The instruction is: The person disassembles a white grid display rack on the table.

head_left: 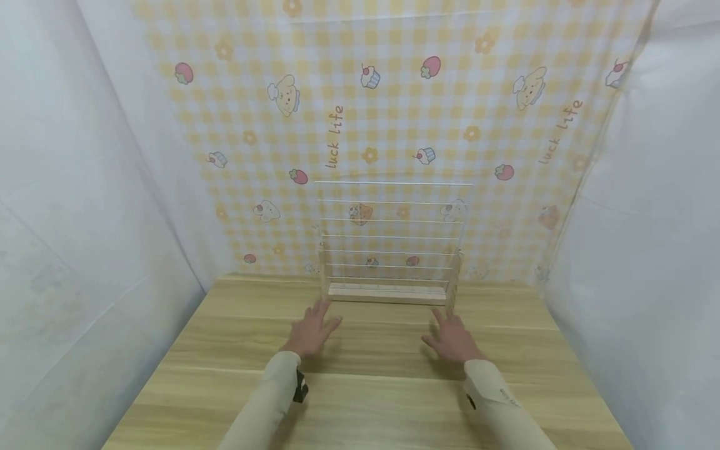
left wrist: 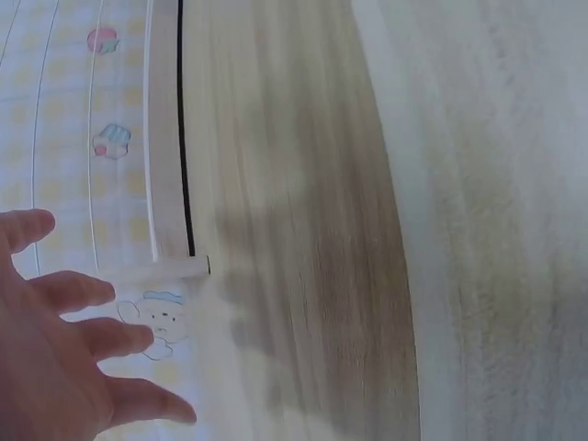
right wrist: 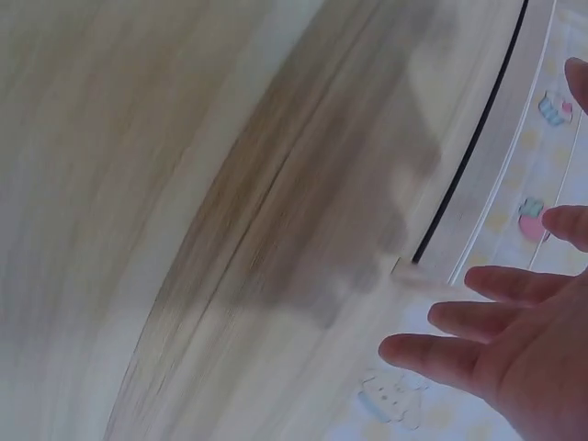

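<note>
The wooden-framed wire rack stands upright on the surface, ahead of and between the 2 hands, its long axis running crosswise before them. The left hand and right hand are both empty, fingers spread, each near the rack's end on its own side; neither is clearly nearer.

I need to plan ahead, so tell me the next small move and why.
I'd probably ease the left grip and right grip slightly forward, one to each side of the wire rack, to take hold of it: both have spread fingers, hold nothing, and are near its lower front corners.
</note>
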Action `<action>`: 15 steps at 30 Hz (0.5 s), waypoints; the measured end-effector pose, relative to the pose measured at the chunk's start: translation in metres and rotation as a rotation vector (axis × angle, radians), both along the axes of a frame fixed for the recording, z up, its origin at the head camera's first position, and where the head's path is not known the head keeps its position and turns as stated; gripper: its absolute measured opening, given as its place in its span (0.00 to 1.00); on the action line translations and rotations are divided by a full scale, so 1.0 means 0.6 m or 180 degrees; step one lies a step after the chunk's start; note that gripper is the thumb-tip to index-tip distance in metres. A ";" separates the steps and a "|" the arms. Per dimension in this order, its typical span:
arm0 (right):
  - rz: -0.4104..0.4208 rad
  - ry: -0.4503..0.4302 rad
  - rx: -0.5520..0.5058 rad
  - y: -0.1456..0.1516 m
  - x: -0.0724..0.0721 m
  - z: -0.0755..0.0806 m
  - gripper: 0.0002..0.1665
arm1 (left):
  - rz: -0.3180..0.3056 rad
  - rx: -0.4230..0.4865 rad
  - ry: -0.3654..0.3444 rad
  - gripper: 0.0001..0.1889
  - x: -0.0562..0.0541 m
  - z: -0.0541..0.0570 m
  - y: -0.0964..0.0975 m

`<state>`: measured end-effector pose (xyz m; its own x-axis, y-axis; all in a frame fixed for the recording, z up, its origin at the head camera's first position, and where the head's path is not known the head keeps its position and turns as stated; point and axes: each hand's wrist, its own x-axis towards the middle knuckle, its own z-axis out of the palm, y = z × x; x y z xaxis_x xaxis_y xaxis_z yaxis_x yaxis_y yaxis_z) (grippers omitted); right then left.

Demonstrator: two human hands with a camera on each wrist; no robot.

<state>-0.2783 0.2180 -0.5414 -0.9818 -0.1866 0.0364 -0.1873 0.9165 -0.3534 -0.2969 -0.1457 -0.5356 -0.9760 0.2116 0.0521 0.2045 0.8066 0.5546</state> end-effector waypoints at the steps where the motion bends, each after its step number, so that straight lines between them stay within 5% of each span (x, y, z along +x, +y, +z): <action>1: 0.0000 -0.0023 -0.0082 0.004 0.000 0.001 0.48 | 0.0012 0.0151 -0.0046 0.39 -0.002 -0.001 -0.004; 10: -0.0095 -0.0211 -0.0570 0.038 -0.013 0.010 0.47 | 0.0289 0.1105 -0.0345 0.36 -0.023 0.012 -0.025; 15: -0.0199 -0.0311 -0.0817 0.059 -0.030 0.029 0.45 | 0.0366 0.1256 -0.0372 0.33 -0.047 0.039 -0.040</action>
